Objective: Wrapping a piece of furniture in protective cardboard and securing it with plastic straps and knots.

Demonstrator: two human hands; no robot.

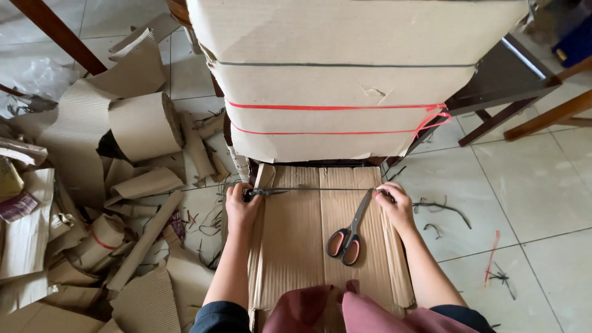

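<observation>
My left hand (241,204) and my right hand (395,202) each grip one end of a dark string (320,189) stretched taut across a flat piece of corrugated cardboard (296,240) on the floor. A pair of scissors (349,233) with red and black handles lies on that cardboard, between my hands and closer to the right one. Just beyond the string stands a piece of furniture wrapped in cardboard (345,80), bound with red string (333,108) and a dark band.
A heap of cardboard scraps and a corrugated roll (145,126) fills the floor at left. Dark wooden furniture legs (499,117) stand at right on the tiled floor. Bits of cut string (444,206) and a red strip (493,253) lie on the tiles.
</observation>
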